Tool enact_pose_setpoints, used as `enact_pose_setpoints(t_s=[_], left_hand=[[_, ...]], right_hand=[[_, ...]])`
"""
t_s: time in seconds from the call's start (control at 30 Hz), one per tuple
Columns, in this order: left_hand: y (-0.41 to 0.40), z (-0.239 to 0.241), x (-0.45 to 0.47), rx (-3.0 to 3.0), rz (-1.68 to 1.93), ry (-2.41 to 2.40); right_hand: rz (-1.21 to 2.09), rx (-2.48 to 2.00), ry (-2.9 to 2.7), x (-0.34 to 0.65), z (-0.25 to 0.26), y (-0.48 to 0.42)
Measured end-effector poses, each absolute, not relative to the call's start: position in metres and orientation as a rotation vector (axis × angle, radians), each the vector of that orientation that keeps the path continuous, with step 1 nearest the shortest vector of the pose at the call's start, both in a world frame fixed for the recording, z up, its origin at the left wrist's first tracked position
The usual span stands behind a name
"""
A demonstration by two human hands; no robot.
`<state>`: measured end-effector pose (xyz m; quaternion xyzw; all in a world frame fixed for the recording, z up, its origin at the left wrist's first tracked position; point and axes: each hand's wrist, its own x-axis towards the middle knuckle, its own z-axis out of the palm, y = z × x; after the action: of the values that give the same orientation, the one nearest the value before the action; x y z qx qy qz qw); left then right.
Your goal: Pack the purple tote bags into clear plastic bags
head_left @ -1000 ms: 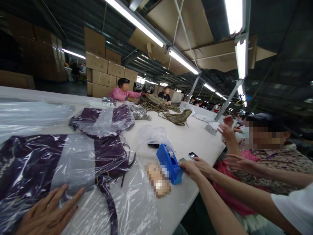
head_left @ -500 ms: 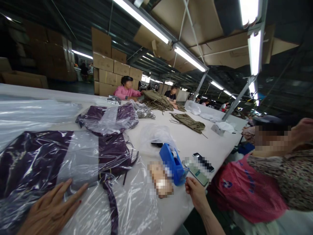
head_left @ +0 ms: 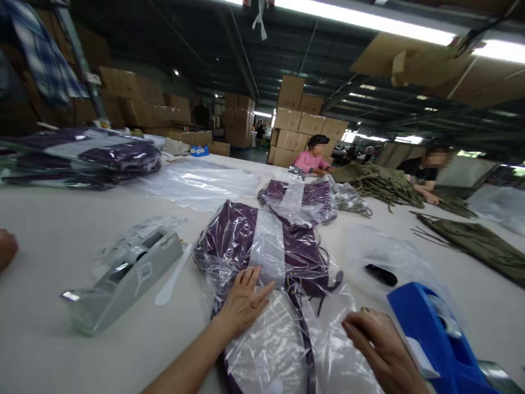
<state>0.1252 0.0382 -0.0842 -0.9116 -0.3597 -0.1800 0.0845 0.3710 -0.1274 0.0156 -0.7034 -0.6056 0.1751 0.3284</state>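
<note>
A purple bag (head_left: 233,230) lies folded in a clear plastic bag, with a pale band (head_left: 268,241) across it and a dark strap (head_left: 305,328) showing through the plastic. My left hand (head_left: 246,301) rests flat on its lower part, fingers stretched out. To the right, my right hand (head_left: 379,342) hovers over the loose end of the plastic, thumb and fingers curled together; whether it pinches something small cannot be made out. Beside that hand stands a blue tape dispenser (head_left: 435,334). A second wrapped purple bag (head_left: 315,200) lies just beyond the first.
A grey tape dispenser (head_left: 127,279) and a white plastic stick (head_left: 174,276) lie left. Flat plastic bags (head_left: 200,183) and stacked wrapped bags (head_left: 94,150) are farther back. Another person's hand (head_left: 6,249) shows at the left edge. Two people work by olive garments (head_left: 369,180).
The view has swung left, bringing the grey dispenser into sight. My right hand has moved from beside the blue dispenser toward the wrapped bag. My left hand still lies on it.
</note>
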Motion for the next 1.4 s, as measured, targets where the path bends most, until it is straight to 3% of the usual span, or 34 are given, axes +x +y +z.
enact_pose_setpoints(t_s=[0.23, 0.57, 1.17, 1.4], left_hand=[[0.038, -0.093, 0.126, -2.76, -0.723, -1.041], [0.035, -0.092, 0.13, -2.784, -0.787, -1.111], [0.036, -0.094, 0.129, -2.747, -0.832, -1.105], [0.038, -0.097, 0.13, -2.67, -0.883, -1.077]], right_hand=[[0.444, -1.791, -2.314, 0.29, 0.023, 0.01], [0.345, -1.927, -2.683, 0.279, 0.013, 0.069], [0.532, -2.352, -2.087, 0.303, -0.006, 0.102], [0.121, -2.121, -2.072, 0.286, -0.008, 0.049]])
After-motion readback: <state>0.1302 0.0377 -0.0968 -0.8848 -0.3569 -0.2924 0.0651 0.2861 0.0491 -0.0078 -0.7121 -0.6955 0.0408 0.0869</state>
